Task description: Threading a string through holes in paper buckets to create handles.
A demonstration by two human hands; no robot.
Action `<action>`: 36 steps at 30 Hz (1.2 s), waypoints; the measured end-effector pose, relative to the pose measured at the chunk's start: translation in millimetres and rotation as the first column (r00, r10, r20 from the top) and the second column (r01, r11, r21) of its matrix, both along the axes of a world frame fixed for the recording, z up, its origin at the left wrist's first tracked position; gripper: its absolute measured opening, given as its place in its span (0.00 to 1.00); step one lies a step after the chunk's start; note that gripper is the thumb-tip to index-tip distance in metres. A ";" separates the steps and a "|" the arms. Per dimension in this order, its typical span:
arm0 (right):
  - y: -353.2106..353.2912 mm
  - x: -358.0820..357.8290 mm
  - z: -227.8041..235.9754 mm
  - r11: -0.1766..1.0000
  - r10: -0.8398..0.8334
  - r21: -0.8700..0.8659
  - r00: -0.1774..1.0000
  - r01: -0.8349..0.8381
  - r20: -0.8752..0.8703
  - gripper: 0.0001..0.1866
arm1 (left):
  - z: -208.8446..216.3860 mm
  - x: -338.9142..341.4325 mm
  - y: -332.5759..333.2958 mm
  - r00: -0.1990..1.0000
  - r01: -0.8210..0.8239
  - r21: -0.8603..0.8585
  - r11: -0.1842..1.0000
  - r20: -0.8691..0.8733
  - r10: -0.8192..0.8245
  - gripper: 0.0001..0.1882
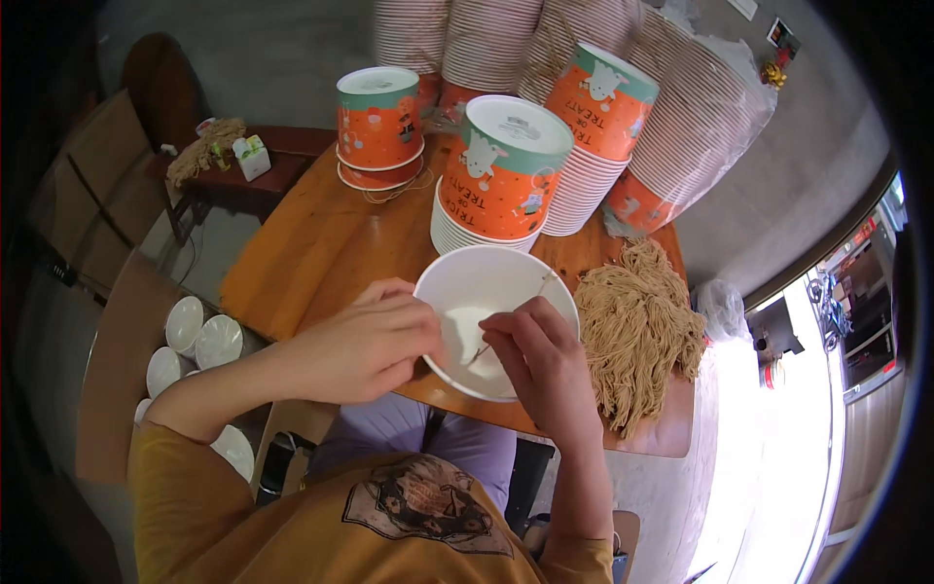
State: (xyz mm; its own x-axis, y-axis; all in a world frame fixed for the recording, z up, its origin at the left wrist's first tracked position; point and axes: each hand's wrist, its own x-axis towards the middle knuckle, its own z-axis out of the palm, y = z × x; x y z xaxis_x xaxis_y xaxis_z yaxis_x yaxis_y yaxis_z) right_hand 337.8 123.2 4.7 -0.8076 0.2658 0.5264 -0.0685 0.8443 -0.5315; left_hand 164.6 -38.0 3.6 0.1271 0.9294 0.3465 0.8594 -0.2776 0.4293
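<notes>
Now the open white bucket [465, 287] sits at the table's near edge, just in front of the person. The left hand [381, 341] is at its left rim, fingers bent and close together; whether they grip it I cannot tell. Inside the bucket, the right hand [540, 360] has thumb and forefinger pinched on a thin cord [476, 354]. A tan yarn heap [637, 336] lies to the right on the table [326, 263], and upside-down orange buckets [501, 190] stand stacked behind.

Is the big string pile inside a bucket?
No, the string pile lies on the table, to the right of the open bucket.
</notes>
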 end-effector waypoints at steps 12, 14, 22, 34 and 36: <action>-1.3 -11.4 -7.5 0.995 -0.080 -0.066 0.997 0.079 -0.015 0.07 | -17.1 33.2 32.5 0.948 -0.284 0.096 0.954 0.175 0.264 0.05; -3.0 -12.3 -7.6 0.996 -0.078 -0.047 0.997 0.077 -0.017 0.07 | -17.2 32.1 35.6 0.948 -0.295 0.146 0.944 0.167 0.270 0.05; 16.0 -12.5 -3.6 0.971 -0.239 -0.010 0.970 0.240 0.051 0.05 | -16.5 14.9 23.8 0.974 -0.182 0.084 0.980 0.153 0.168 0.07; 19.6 -17.6 -8.9 0.973 -0.230 -0.023 0.971 0.232 0.058 0.04 | -24.6 15.2 20.6 0.994 -0.008 0.186 0.982 0.106 -0.011 0.12; 21.3 -17.7 -7.7 0.972 -0.232 -0.027 0.970 0.234 0.069 0.04 | -22.2 8.7 22.9 0.992 0.126 0.219 0.968 -0.047 -0.119 0.11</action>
State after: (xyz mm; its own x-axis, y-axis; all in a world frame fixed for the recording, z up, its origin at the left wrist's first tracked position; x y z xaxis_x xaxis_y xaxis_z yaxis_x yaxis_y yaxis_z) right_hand 320.0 144.5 -3.0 -0.7535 0.4679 0.4618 0.1639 0.8140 -0.5573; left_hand 173.4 -15.1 -18.6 0.2498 0.8068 0.5354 0.8257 -0.4663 0.3174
